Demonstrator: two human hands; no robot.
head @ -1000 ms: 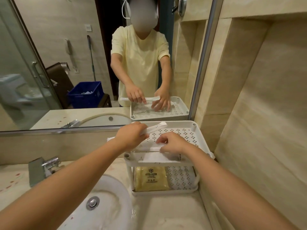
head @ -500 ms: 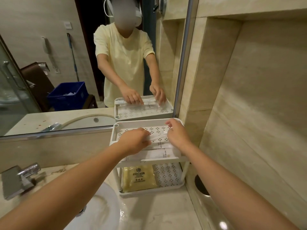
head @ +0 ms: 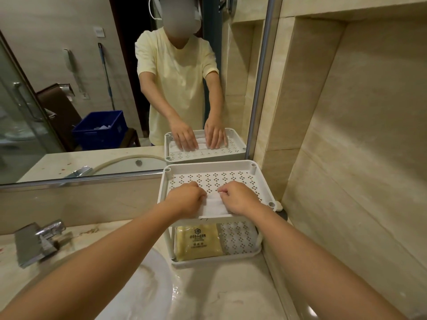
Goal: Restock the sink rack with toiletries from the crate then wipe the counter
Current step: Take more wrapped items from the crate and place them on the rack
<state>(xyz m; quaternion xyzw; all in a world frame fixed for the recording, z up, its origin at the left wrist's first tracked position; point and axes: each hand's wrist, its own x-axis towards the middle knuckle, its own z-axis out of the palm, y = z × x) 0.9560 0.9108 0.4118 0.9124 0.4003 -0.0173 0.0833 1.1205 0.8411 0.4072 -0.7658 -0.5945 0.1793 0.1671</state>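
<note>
1. Both hands rest on the rack's (head: 231, 166) top shelf: the left hand (head: 186, 200) and right hand (head: 240, 198) have fingers curled down, pressing flat white packets (head: 213, 205) lying between and under them.
2. White perforated plastic forms each shelf; a yellow sachet (head: 197, 242) lies on the lower shelf.
3. Glossy marble table (head: 221, 294) carries the rack beside the sink (head: 143, 294).

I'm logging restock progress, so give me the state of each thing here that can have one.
Rack: upright on the counter, two tiers.
White packets: flat on the top tier, under both hands.
Yellow packet: lying on the bottom tier.
Left hand: pressing the packets.
Right hand: pressing the packets.
Faucet: no water visible.
</note>
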